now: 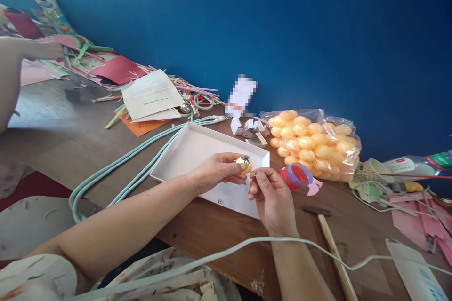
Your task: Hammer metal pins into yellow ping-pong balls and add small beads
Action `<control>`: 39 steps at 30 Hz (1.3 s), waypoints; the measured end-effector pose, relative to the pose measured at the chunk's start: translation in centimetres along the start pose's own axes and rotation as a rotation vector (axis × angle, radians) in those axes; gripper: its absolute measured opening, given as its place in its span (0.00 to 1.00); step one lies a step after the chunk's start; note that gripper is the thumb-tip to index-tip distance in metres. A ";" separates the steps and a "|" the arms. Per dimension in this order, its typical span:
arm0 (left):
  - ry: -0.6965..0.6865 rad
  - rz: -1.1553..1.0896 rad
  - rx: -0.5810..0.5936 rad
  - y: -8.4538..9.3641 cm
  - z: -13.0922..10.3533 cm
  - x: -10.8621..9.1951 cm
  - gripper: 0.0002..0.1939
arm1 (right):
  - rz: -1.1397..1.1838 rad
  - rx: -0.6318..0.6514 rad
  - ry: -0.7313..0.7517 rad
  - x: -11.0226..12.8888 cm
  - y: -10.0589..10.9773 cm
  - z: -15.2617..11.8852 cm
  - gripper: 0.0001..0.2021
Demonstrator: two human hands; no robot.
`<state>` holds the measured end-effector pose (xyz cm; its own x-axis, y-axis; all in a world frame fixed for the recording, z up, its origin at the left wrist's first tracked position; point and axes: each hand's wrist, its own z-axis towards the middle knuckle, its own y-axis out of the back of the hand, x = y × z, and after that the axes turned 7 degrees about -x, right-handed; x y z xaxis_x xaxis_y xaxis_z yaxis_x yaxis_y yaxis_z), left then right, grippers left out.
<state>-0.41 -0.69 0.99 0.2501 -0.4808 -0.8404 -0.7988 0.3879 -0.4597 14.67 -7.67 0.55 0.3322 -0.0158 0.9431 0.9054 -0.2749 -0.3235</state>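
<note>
Between the fingers and thumb of my left hand [212, 169] is a small yellow ball [248, 167] with a dark and silvery patch on top. Close beside it, on the right, my right hand [271, 197] is closed in a pinch. Whatever its fingertips hold is too small to name. Both hands are over a shallow white box [173, 150], and a tiny metal piece [220, 202] lies at its near edge. Just beyond my right hand lies a red cylinder with a blue rim [299, 176] and a pink paper piece.
A clear bag of orange-yellow balls [310, 143] stands behind. A hammer [334, 244] lies at right. Pale green cords [116, 162] loop at left; another cord [219, 257] crosses in front. Papers [153, 94] and sticks cover the back left, where another person's arm [31, 49] reaches.
</note>
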 end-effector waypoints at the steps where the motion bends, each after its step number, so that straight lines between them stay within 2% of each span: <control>1: 0.001 0.007 -0.006 0.0 0.0 -0.1 0.22 | 0.003 0.002 0.000 0.0 0.0 0.0 0.06; 11: 0.015 -0.008 -0.034 -0.3 -0.2 -0.3 0.24 | 0.041 -0.030 -0.078 0.1 0.2 0.2 0.07; 17: -0.011 0.040 -0.044 -0.1 -0.1 -0.1 0.22 | 0.006 -0.036 -0.051 0.1 0.0 0.1 0.07; 25: -0.013 0.077 0.000 0.1 -0.1 0.0 0.26 | 0.008 -0.039 -0.049 -0.1 0.2 0.3 0.06; 39: 0.020 -0.002 0.024 0.1 0.0 0.3 0.25 | 0.023 -0.049 -0.067 -0.2 0.2 0.3 0.06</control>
<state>-0.43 -0.83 0.73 0.2404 -0.4970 -0.8338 -0.7852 0.4054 -0.4681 14.86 -7.39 0.24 0.3713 0.0412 0.9276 0.8838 -0.3219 -0.3395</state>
